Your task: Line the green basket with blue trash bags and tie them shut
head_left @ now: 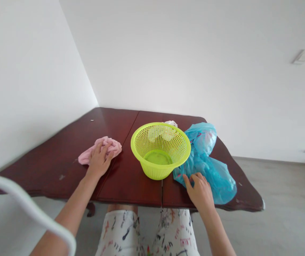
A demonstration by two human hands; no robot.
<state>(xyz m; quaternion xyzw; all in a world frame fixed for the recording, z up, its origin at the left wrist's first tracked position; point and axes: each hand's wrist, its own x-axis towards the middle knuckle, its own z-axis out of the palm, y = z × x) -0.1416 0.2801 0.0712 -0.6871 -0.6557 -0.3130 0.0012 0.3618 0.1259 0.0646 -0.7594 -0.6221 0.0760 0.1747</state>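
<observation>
My left hand [99, 158] lies on top of a crumpled pink cloth [84, 157], its fingers spread over the folds. To the right, my right hand [199, 188] is at the near edge of a blue plastic bag [219, 177]; its fingers are bent and its thumb presses against the plastic. What the bag contains is hard to make out. Between my hands stands a yellow-green plastic basket [160, 172], upright, with holes in its sides and nothing visible inside. Its right side is against the bag.
A dark red wooden table [131, 188] with seams stands against white walls. Behind the basket is a crumpled white item [171, 123], partly hidden. A blurred white curved bar [35, 209] crosses the lower left. A tiny pale scrap [92, 120] lies on the far left tabletop.
</observation>
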